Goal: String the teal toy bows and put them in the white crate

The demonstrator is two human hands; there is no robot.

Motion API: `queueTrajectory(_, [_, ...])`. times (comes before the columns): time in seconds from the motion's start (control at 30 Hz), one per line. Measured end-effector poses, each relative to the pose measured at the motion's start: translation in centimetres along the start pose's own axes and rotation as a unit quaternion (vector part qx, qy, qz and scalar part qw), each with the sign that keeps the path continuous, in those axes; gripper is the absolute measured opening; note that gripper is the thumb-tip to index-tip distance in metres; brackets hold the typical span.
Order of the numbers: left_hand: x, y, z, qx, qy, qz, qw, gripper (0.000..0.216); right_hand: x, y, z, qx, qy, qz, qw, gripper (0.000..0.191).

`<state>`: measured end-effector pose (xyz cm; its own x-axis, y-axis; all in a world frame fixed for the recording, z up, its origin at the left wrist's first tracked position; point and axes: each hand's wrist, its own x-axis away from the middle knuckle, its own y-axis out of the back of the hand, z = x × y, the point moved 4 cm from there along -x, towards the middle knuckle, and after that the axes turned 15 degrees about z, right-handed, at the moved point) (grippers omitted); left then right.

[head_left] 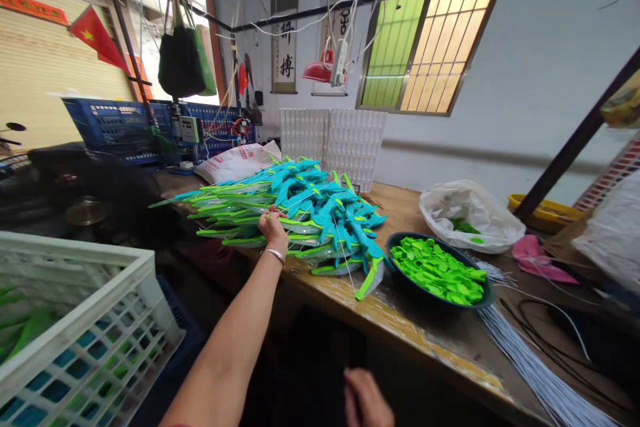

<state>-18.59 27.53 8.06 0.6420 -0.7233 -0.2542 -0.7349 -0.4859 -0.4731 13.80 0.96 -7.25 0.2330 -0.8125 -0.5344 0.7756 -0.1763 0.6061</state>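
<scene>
A heap of turquoise plastic pieces [320, 210] with long lime-green arms, clear film and thin white strings lies at the table's front edge. My left hand [273, 228], a bracelet at its wrist, reaches into the near side of the heap. Its fingers are closed on a lime-green arm of one piece. Low in front of the table hangs my right hand [369, 401], slightly blurred and cut off by the lower edge of the view. Its fingers are curled together, and no object shows in them.
On the wooden table [400, 327], a dark basin [395, 273] holds small lime-green parts, beside a white plastic bag [470, 213] and a bundle of pale rods [535, 367]. A white crate [115, 267] stands at lower left. White grid trays [357, 140] lean on the wall.
</scene>
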Motion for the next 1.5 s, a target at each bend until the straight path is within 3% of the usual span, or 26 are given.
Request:
queueTrajectory(0.07, [0.4, 0.4, -0.4, -0.050, 0.003, 0.031, 0.998, 0.029, -4.6, 2.1, -1.8, -0.015, -0.032, -0.034, 0.999, 0.029])
queueTrajectory(0.13, [0.9, 1.0, -0.9, -0.104, -0.007, 0.064, 0.992, 0.028, -9.4, 3.8, -4.2, -0.071, -0.136, -0.040, 0.987, 0.048])
queueTrajectory(0.17, [1.2, 1.5, -1.2, -0.134, -0.017, 0.079, 0.988, 0.027, -11.5, 4.3, -5.0, -0.081, -0.156, -0.043, 0.984, 0.057])
queueTrajectory(0.33, [2.6, 3.5, -4.1, -0.318, -0.118, 0.139, 0.931, 0.018, -18.0, 3.9, -8.2, -0.137, -0.227, -0.055, 0.963, 0.076])
queueTrajectory(0.4, [3.4, 3.3, -5.5, -0.398, -0.172, 0.183, 0.882, 0.015, -19.1, 3.1, -9.3, -0.176, -0.259, -0.061, 0.948, 0.081])
queueTrajectory(0.5, [4.9, 1.1, -6.4, -0.505, -0.232, 0.294, 0.777, 0.021, -20.4, 2.4, -10.5, -0.245, -0.304, -0.059, 0.919, 0.088])
queueTrajectory(0.63, [6.1, -2.9, -4.8, -0.602, -0.239, 0.437, 0.624, 0.032, -22.3, 2.3, -10.6, -0.317, -0.325, -0.011, 0.891, 0.088])
queueTrajectory(0.73, [5.8, -4.4, -2.8, -0.657, -0.209, 0.482, 0.541, 0.045, -23.9, 1.7, -9.7, -0.332, -0.321, 0.044, 0.886, 0.086])
queueTrajectory(0.83, [4.9, -4.3, -1.2, -0.698, -0.180, 0.490, 0.491, 0.046, -25.8, -0.3, -8.5, -0.324, -0.322, 0.090, 0.885, 0.077])
queueTrajectory(0.97, [3.5, -4.0, -0.1, -0.728, -0.149, 0.489, 0.458, 0.047, -28.6, -3.8, -7.2, -0.297, -0.332, 0.122, 0.887, 0.039])
queueTrajectory(1.07, [2.7, -4.6, 0.0, -0.736, -0.132, 0.486, 0.453, 0.045, -30.1, -5.1, -6.9, -0.275, -0.342, 0.142, 0.887, 0.032])
queueTrajectory(1.5, [2.9, -6.7, -1.4, -0.733, -0.136, 0.466, 0.477, 0.036, -30.2, -1.4, -7.1, -0.189, -0.363, 0.212, 0.887, 0.033])
